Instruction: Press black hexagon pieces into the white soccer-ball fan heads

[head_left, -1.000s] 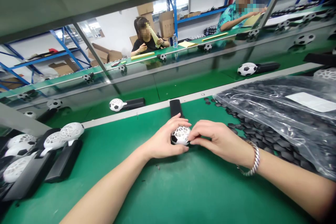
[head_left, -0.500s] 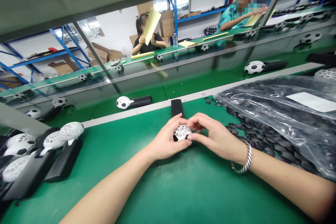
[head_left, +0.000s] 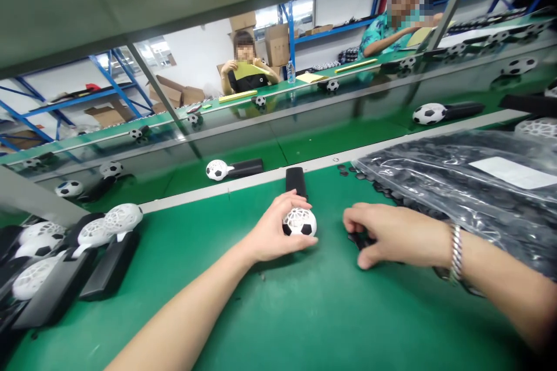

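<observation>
On the tabletop (head_left: 304,313), our left hand (head_left: 267,236) holds the ball (head_left: 305,227), fingers curved. We cannot tell if our right hand (head_left: 395,236) grips the black pieces (head_left: 359,239) there; the clear bag (head_left: 478,148) nearby holds more.

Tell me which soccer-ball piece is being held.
The piece in the middle of the bench, black handle pointing away: the left hand curls around its ball; no hand touches any other.

On the bench (head_left: 278,313) out there I have the ball unit (head_left: 300,223) mid-way, its handle (head_left: 295,179) behind it; left, stacked units (head_left: 113,269); right, a bag (head_left: 444,156), loose pieces (head_left: 383,188) by its left edge; beyond, a belt (head_left: 331,138), then two co-workers (head_left: 248,82)
</observation>
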`<action>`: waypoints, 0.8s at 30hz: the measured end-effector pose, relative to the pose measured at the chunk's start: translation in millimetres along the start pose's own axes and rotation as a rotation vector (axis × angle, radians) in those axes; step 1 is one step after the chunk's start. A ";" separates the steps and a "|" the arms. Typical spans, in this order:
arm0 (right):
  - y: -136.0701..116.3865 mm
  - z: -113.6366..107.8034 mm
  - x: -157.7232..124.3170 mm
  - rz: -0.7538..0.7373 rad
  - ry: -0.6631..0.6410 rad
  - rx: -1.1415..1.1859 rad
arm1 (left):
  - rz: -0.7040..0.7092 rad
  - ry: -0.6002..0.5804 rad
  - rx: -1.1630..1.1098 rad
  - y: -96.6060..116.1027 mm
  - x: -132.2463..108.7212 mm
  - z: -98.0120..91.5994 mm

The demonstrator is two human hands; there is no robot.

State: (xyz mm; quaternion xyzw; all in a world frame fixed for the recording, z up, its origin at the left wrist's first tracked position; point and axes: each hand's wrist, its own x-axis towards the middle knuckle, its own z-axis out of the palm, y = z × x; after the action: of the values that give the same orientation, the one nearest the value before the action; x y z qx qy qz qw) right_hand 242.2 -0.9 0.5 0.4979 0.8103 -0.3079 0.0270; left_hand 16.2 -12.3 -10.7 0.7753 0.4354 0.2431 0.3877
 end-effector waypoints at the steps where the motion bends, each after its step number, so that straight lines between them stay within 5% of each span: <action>1: 5.1 -2.2 -1.9 0.040 -0.027 -0.056 | -0.021 0.011 0.027 -0.3 0.4 -1.1; 6: 13.7 -1.4 1.5 0.033 -0.092 0.003 | -0.097 -0.026 0.030 1.6 0.9 -12.1; 12: 19.2 4.1 3.4 -0.064 0.112 0.079 | 0.000 -0.180 -0.151 -0.3 -0.8 -22.9; 16: 16.7 0.2 0.1 -0.143 0.244 0.135 | -0.099 -0.113 -0.145 -1.8 -1.1 -16.7; 24: -13.4 5.8 3.9 -0.166 0.239 0.375 | -0.073 -0.107 -0.186 -3.8 -0.8 -14.3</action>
State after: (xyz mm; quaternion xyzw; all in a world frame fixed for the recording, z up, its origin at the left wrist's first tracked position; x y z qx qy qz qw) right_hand 227.7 -5.1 0.8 0.4590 0.7745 -0.3929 -0.1875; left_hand 3.7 -6.2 -5.5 0.7316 0.4175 0.2265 0.4890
